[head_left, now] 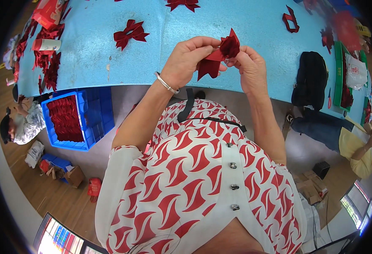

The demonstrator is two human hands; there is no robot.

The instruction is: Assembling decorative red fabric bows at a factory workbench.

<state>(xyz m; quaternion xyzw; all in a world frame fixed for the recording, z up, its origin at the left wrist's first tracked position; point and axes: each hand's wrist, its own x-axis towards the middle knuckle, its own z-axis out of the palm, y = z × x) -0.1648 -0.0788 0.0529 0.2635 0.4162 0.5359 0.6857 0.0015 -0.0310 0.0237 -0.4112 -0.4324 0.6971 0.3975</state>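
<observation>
Both of my hands are raised over the near edge of a light blue table [245, 25] and pinch a dark red ribbon bow [219, 57] between them. My left hand [188, 59], with a silver bangle on the wrist, grips the bow's lower tails. The bow's folded upper loops are held by the fingertips of my right hand [249, 67]. A finished red bow [130, 34] lies on the table to the left, apart from my hands.
More red bows [182, 4] and a ribbon loop [291, 19] lie on the table, with a heap of red ribbon pieces [46, 63] at its left end. A blue crate [90, 116] of red ribbon stands below. A black bag [310, 78] and seated people flank the table.
</observation>
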